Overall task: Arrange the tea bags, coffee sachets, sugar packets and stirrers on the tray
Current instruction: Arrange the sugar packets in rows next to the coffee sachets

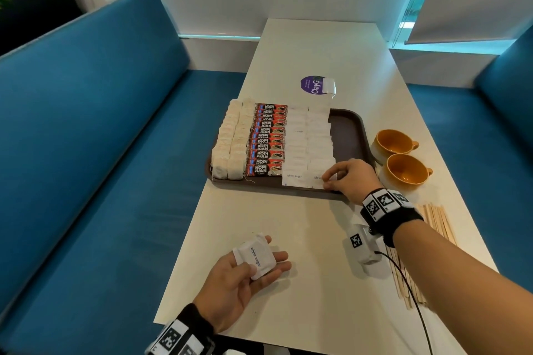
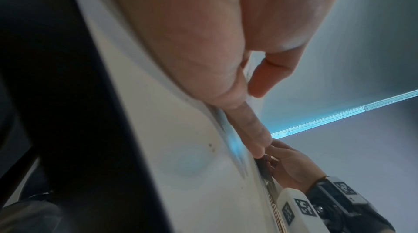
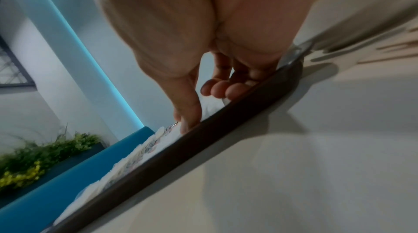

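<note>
Brown plastic tray (image 1: 350,135) holds rows of gauzy tea bags (image 1: 230,138), glossy coffee sachets (image 1: 266,138), paper sugar packets (image 1: 310,141); right hand (image 1: 350,179) pinches one, left hand (image 1: 245,282) grips a stack (image 1: 258,256).

My right hand (image 1: 350,179) covered the near right corner of the tray (image 1: 350,135) and part of a sugar packet (image 1: 318,179). My forearm hid part of the stirrers (image 1: 441,220). My left wrist view was blurred.

Cups (image 1: 399,157) right of tray (image 1: 350,135)
</note>
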Demonstrator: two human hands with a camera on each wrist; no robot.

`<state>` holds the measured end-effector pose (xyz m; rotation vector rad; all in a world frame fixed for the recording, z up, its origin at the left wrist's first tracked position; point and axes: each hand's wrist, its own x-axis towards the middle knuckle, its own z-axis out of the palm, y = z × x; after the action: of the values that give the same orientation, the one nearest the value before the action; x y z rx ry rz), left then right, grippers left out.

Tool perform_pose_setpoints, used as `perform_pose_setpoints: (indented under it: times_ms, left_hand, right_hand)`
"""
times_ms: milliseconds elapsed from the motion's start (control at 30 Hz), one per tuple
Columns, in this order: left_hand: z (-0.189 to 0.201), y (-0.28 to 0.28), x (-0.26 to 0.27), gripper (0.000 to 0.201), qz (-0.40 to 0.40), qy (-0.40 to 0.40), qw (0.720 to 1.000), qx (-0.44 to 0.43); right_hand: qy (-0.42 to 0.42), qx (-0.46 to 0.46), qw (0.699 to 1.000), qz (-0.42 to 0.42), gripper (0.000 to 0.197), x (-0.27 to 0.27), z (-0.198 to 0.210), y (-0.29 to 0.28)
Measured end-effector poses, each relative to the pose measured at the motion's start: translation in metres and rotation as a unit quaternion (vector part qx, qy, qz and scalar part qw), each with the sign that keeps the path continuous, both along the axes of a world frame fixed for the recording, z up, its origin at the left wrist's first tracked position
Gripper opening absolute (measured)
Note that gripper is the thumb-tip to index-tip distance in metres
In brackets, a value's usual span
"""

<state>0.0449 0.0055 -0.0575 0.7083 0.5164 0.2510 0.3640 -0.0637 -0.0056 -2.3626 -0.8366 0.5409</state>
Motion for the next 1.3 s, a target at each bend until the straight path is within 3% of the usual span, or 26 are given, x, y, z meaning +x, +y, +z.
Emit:
perform_pose_setpoints:
  times_ms: [133,300,433,533,633,767,867,1000,1067,1167,1300]
  left_hand:
    - [0.001,0.0,-0.001,0.056,0.005,0.001,1.0,0.009]
    - [0.002,-0.002,0.0,0.037,0.018,0.005,1.0,0.006]
    - [0.006,-0.006,0.0,0.035,0.033,0.018,0.999,0.023]
    - [0.011,-0.01,0.0,0.04,0.027,0.046,0.997,0.056]
    - [0.011,-0.012,-0.001,0.037,0.026,0.058,0.994,0.086]
    - [0.013,-0.015,-0.003,0.033,0.018,0.073,0.991,0.114]
    - [0.016,-0.014,-0.002,0.033,0.037,0.067,0.993,0.088]
    - [0.017,-0.01,-0.002,0.032,0.069,0.048,0.996,0.025]
    - [0.016,-0.01,-0.003,0.029,0.072,0.045,0.996,0.017]
    - [0.012,-0.011,-0.002,0.031,0.076,0.049,0.995,0.037]
    - [0.009,-0.012,0.0,0.03,0.074,0.065,0.993,0.066]
  right_hand:
    - [0.047,0.068,0.996,-0.033,0.012,0.002,-0.001,-0.006]
    - [0.065,0.13,0.988,-0.041,0.007,-0.02,0.011,-0.017]
    - [0.115,0.145,0.982,0.034,0.004,-0.075,0.018,-0.029]
    - [0.214,0.128,0.965,0.079,0.012,-0.122,0.007,-0.036]
    - [0.246,0.112,0.957,0.103,0.023,-0.153,-0.007,-0.044]
    - [0.273,0.163,0.947,0.056,0.015,-0.168,-0.009,-0.053]
    - [0.294,0.187,0.937,0.02,0.007,-0.168,-0.005,-0.056]
    - [0.314,0.208,0.926,-0.002,0.025,-0.163,0.001,-0.058]
    - [0.299,0.201,0.933,-0.017,0.03,-0.16,0.003,-0.06]
    - [0.178,0.154,0.972,-0.03,0.021,-0.157,0.006,-0.064]
    - [0.066,0.111,0.991,0.041,0.014,-0.171,0.013,-0.064]
